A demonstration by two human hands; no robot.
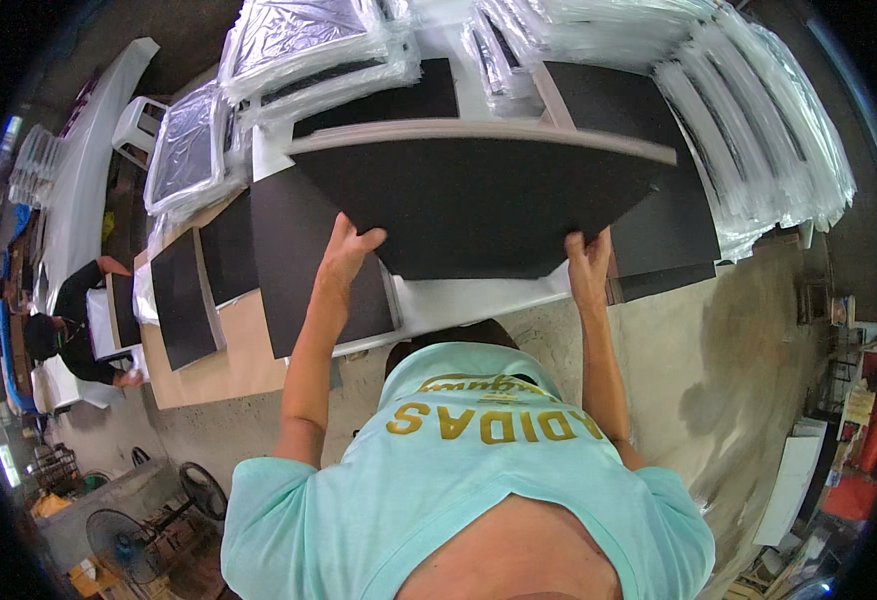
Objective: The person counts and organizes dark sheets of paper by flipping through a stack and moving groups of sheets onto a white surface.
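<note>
Black board (484, 205) at upper centre of frame, held above the white tabletop (484, 296); its pale long edge is toward the top of the picture. From my remote seat I see the left hand (355, 248) and right hand (590, 265) pinching its lower corners, thumbs on the dark face; the other fingers are mostly hidden behind, so I cannot tell their spread. Progress, as I judge it: a good share is finished, with a clear-wrapped stack (304, 35) at upper left and a row of wrapped panels (764, 125) at upper right. The held board looks bare, so I count it as undone. Also bare to my eye: a dark board (304, 262) left of centre, and another dark sheet (667, 225) right of it. Whether the held piece is one board or several, I cannot tell.
</note>
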